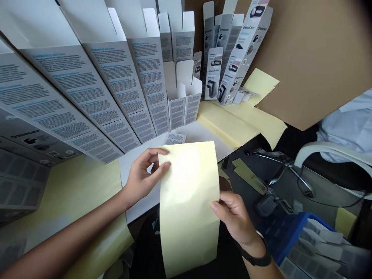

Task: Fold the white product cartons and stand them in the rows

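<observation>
A long pale-yellow sheet of paper (188, 205) hangs upright between my two hands, above my lap. My left hand (147, 172) pinches its upper left corner between thumb and fingers. Lower down on the opposite edge, my right hand (234, 215) grips the sheet with the thumb on the near face; a dark band circles that wrist. Just behind the sheet's top edge, a small printed label sheet (176, 138) lies on the white tabletop (139, 201). What is on the sheet's far face is hidden from me.
Tall printed cartons (113, 81) line the back left of the table. Smaller boxes (213, 73) stand at the back right, by a brown cardboard panel (314, 58). More yellow paper (232, 116) lies there. A blue crate (290, 236) and a chair (325, 149) are at right.
</observation>
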{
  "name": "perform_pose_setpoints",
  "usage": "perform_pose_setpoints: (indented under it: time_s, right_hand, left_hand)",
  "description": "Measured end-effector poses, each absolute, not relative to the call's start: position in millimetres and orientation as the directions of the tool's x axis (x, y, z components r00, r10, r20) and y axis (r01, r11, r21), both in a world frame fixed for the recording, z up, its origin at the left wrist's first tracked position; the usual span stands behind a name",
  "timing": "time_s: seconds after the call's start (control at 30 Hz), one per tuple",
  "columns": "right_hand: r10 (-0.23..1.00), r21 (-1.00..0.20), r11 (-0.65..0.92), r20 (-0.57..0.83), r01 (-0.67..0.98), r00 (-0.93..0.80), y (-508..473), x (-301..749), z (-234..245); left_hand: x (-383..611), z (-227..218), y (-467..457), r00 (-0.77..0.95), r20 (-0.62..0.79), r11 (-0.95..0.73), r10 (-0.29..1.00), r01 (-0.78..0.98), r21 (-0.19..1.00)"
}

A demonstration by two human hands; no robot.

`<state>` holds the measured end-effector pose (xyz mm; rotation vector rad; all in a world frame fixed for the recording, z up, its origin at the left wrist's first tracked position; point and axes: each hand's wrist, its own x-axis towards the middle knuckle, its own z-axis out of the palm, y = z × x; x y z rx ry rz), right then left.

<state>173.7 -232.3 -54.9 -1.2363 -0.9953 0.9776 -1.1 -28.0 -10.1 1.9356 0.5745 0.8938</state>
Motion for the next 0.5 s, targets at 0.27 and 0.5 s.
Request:
perform_pose_setpoints:
  time_s: [0.27, 0.5]
  right_hand:
    - [0.984, -0.982, 0.051, 0.018, -0.183, 0.178, -251.6, 180.1, -63.5]
    - [0.978, -0.979, 0.027, -0.016, -0.201, 0.207, -253.0, 176.3, -68.6]
  left_hand:
    - [-1.9, 0.6, -44.1, 0.795, 0.294, -0.420, 0.530, -0.055, 0.906]
    - [-7.7, 8.2, -62.3, 0.749, 0.510, -0.593, 0.423, -0.197, 0.781]
